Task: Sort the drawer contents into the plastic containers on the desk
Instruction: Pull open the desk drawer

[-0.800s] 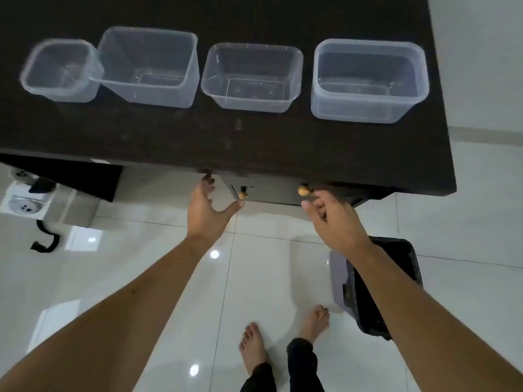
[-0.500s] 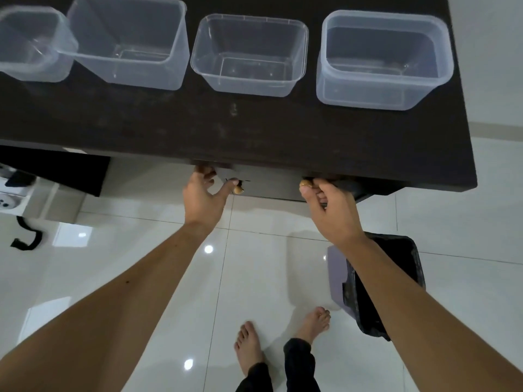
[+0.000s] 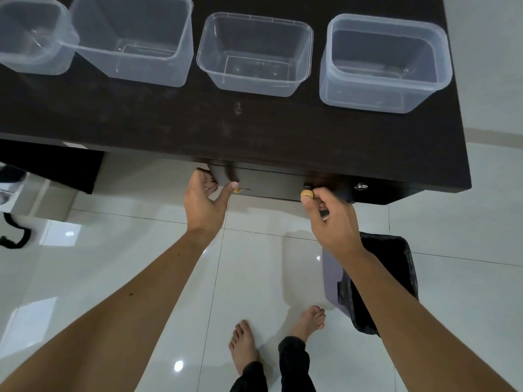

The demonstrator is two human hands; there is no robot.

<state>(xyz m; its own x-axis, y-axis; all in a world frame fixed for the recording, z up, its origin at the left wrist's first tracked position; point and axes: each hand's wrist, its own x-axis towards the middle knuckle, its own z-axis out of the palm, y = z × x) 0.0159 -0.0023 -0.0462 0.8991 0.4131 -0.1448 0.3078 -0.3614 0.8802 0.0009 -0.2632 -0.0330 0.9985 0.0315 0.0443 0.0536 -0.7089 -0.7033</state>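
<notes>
Several clear plastic containers stand in a row on the dark desk [image 3: 254, 128]: a small one [image 3: 34, 43] at far left, a tall one [image 3: 135, 41], a shallow one [image 3: 254, 55] and a thick-rimmed one [image 3: 385, 63] at right. Under the desk's front edge sits the dark drawer front [image 3: 268, 183] with two small wooden knobs. My left hand [image 3: 205, 202] grips the drawer's left end, its thumb beside the left knob [image 3: 237, 190]. My right hand [image 3: 331, 219] pinches the right knob [image 3: 306, 193]. The drawer's inside is hidden.
A bin lined with a black bag [image 3: 382, 281] stands on the glossy white tiles under my right arm. My bare feet [image 3: 246, 346] are below. A keyhole [image 3: 360, 187] shows right of the drawer. A black cable [image 3: 14, 233] lies at left.
Both hands have closed in on the drawer front: the left now wraps its left end and the right has taken the right knob. The view has moved closer to the desk.
</notes>
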